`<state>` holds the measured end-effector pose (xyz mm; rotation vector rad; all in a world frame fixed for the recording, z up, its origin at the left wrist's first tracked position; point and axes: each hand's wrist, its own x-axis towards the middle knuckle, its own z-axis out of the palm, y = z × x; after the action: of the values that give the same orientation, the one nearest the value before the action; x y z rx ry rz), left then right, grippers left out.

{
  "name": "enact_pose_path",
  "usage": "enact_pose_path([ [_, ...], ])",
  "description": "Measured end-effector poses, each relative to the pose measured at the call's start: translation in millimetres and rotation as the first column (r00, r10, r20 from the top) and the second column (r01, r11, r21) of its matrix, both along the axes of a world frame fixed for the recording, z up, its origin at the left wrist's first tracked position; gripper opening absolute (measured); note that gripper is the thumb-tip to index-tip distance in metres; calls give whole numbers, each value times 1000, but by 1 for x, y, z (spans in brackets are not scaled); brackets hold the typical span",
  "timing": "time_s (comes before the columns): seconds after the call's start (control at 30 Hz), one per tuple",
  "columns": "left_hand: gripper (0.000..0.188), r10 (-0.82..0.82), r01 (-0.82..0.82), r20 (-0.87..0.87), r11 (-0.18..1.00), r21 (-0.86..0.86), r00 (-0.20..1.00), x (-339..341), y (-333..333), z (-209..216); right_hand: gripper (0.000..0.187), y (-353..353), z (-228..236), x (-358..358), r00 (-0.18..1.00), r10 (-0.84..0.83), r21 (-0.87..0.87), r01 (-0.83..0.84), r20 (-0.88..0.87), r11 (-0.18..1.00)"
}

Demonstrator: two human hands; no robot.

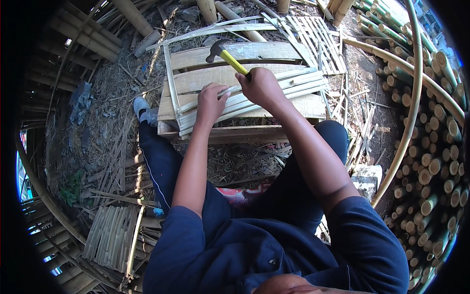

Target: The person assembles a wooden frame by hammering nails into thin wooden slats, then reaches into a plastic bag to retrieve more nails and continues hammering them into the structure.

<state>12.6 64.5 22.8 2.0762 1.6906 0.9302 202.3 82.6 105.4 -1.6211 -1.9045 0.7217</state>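
Note:
My right hand grips a claw hammer by its yellow and black handle; the dark head is raised up and to the left over the bench. To the left, my left hand is closed at the fingertips around a thin bamboo strip. Whether a small nail is also between those fingers cannot be seen. Under both hands lies a frame of pale bamboo slats, several side by side, with a crosspiece at its left end. It rests on a low bench of wooden planks.
A finished-looking slatted panel lies at the bench's far right corner. Stacked bamboo poles fill the right side, with a long curved pole before them. More bundled slats lie at lower left. Bamboo scraps litter the ground.

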Motion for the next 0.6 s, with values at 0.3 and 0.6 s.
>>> enact_pose_path([
  [0.3,22,17,-18,36,1000,22,999,5,2,-6,55,0,2,1,1000,14,-1,-14,-5,1000],
  [0.6,25,122,-121,-10,990,70,992,9,-7,7,51,-4,16,1,999,20,-109,-15,44,994],
])
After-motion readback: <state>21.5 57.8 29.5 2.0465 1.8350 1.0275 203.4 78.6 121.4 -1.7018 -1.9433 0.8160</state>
